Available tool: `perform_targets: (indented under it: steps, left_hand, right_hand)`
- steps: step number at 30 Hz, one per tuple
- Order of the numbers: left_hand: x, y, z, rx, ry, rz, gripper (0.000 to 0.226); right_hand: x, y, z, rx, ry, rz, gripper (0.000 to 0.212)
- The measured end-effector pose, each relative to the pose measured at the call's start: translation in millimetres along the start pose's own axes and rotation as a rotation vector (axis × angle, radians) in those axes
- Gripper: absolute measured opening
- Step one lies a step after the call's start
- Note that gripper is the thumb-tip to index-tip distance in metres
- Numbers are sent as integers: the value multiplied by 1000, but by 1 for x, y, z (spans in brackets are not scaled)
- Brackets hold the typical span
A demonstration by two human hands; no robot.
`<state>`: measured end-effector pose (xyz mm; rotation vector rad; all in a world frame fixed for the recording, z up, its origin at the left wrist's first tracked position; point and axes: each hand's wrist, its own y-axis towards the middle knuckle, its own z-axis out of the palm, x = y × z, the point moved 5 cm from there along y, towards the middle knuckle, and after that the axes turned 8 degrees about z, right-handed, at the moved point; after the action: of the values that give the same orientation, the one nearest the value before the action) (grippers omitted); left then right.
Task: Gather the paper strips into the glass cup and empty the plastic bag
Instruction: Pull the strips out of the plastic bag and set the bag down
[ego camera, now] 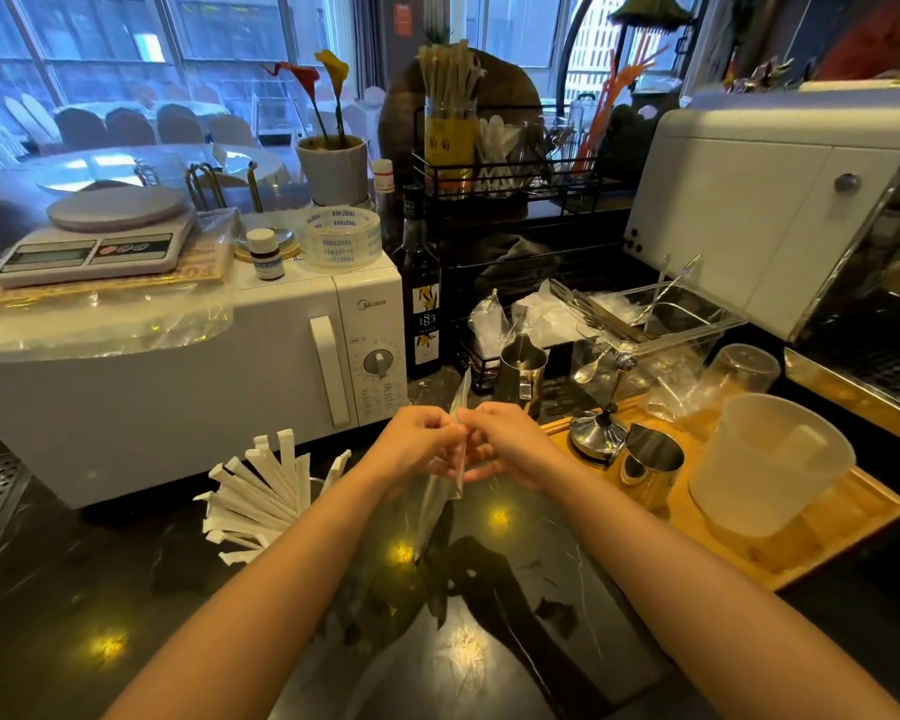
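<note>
A long clear plastic bag [440,504] hangs between my hands above the dark counter, its top corner sticking up past my fingers. My left hand [417,441] and my right hand [502,441] both pinch it near the top, fingers close together. To the left, several white paper strips [258,491] fan out of a glass cup [317,485], which is mostly hidden behind them. I cannot tell whether the bag holds anything.
A white microwave [261,356] stands behind the strips, with a scale [94,241] and tape roll [340,239] on top. A wooden tray [780,543] on the right carries a steel pitcher [650,470] and plastic jug [765,465]. A syrup bottle [422,304] stands behind my hands.
</note>
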<state>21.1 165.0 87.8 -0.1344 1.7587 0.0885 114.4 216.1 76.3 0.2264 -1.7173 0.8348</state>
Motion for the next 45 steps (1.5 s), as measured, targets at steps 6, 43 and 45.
perform_targets:
  steps: [6,43,45]
  left_hand:
    - [2,-1,0,6,-32,8,22]
    - [8,-9,2,6,-95,-69,23]
    - [11,-10,3,13,-115,-76,20]
  right_hand:
    - [5,-3,5,38,-80,-9,25]
    - [2,-13,13,-35,-180,-145,26]
    - [1,-13,14,-38,-179,-143,25]
